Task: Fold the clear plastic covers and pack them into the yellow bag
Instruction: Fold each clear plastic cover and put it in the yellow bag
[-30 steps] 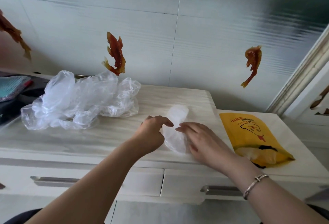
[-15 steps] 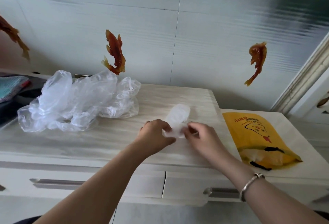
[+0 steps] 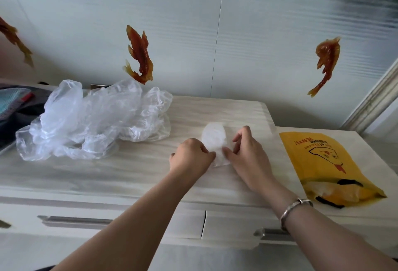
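Cover in hand: a single clear plastic cover [image 3: 214,139], flattened into a narrow oval, lies on the table [image 3: 107,169] directly in front of the person, its long axis running away from the body toward the wall.
Left hand: the left hand [image 3: 190,158] sits at the near left edge of the cover, fingers curled and pinching the plastic at its near end.
Right hand: the right hand [image 3: 247,152] sits on the right side of the cover, thumb and fingertips nipping the film beside the left hand's pinch; the two hands almost touch across the near end.
Key relation: both hands grip the near end, while the far, rounded end of the cover projects freely beyond them, so a fold probably has to bring one end over the other along that axis.
Yellow bag: the yellow bag [image 3: 318,158] lies flat on the table to the right, well apart from the cover, its open mouth facing the near edge with pale plastic showing inside. The right hand is the nearer one to it.
Unfolded stock: a loose heap of clear plastic covers [image 3: 92,124] rests at the left rear of the table, nearer the left hand.
Stage, as judged: folding under way; packing this piece not yet done.
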Demonstrator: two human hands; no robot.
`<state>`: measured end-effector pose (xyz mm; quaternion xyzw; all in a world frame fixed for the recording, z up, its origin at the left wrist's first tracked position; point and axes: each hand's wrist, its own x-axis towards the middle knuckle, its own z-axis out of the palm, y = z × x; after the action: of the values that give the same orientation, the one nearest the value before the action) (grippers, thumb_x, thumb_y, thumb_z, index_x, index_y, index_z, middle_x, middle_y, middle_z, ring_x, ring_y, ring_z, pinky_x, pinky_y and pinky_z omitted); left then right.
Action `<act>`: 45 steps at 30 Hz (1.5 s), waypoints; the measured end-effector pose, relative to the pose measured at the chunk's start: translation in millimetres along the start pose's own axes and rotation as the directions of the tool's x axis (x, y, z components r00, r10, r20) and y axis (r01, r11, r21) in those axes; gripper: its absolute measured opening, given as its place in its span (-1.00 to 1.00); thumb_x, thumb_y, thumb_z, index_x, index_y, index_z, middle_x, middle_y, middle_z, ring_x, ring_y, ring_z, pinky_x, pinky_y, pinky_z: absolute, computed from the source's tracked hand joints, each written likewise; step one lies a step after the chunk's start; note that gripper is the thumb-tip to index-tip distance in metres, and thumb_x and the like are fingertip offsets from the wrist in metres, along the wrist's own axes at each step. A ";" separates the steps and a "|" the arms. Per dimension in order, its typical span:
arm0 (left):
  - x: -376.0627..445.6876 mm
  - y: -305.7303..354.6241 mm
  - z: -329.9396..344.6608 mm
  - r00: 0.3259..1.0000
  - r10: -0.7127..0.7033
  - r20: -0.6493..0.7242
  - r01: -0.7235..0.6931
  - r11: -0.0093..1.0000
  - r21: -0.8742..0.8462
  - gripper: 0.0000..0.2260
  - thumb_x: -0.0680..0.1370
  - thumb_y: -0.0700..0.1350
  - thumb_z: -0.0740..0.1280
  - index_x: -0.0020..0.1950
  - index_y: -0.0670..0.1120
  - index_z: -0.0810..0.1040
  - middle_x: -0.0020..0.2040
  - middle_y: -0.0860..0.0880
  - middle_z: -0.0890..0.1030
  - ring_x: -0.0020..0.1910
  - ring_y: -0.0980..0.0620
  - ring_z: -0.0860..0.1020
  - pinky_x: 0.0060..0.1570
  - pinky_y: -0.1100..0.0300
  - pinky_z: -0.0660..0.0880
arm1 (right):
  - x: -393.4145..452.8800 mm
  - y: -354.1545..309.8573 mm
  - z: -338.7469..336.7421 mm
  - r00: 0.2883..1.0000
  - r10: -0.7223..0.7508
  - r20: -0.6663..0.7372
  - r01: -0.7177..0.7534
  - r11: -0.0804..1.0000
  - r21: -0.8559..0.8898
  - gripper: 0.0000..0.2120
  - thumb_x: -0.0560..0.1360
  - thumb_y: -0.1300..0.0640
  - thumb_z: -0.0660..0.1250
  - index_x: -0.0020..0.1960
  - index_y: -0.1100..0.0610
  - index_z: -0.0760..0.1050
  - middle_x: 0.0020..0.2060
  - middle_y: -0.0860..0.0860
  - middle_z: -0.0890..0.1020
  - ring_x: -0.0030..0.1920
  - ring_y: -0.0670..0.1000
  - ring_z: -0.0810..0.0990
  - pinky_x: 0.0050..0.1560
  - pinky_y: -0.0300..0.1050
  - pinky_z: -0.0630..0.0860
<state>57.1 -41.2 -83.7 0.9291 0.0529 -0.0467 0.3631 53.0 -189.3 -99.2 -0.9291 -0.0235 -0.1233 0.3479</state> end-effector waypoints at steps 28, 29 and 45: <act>2.4 -1.8 -7.4 0.998 -0.052 0.042 0.054 0.997 -0.062 -0.91 0.38 -0.20 0.39 -0.31 -0.07 0.54 -0.33 0.00 0.57 -0.26 -0.04 0.54 -0.31 0.23 0.40 | -1.1 3.1 -18.1 0.843 -0.386 0.375 0.510 0.796 -0.326 -0.58 0.47 0.08 0.26 0.32 -0.05 0.42 0.24 -0.19 0.43 0.26 -0.05 0.28 0.17 -0.17 0.19; 1.5 -1.7 -6.9 0.998 -0.058 0.023 0.060 0.996 -0.069 -0.94 0.39 -0.19 0.38 -0.27 -0.07 0.55 -0.28 -0.01 0.58 -0.22 -0.05 0.56 -0.28 0.21 0.44 | -0.6 2.5 -17.3 0.850 -0.378 0.368 0.498 0.804 -0.325 -0.60 0.49 0.08 0.25 0.32 -0.04 0.43 0.22 -0.18 0.45 0.26 -0.04 0.30 0.16 -0.16 0.20; -6.1 -1.5 -9.7 0.970 0.241 -0.013 -0.237 0.960 0.152 -0.93 0.45 -0.07 0.31 -0.11 -0.04 0.50 -0.19 0.05 0.50 0.01 -0.09 0.41 -0.10 0.15 0.20 | 17.3 -0.3 -2.5 0.982 -0.080 0.174 0.043 0.978 0.205 -0.77 0.47 0.16 0.33 -0.35 0.17 0.48 -0.34 0.00 0.47 -0.22 -0.01 0.44 -0.22 -0.19 0.32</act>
<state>51.4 -33.9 -76.8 0.9538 -0.0576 0.0080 0.2948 69.3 -191.4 -93.0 -0.8954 -0.0961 -0.0460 0.4323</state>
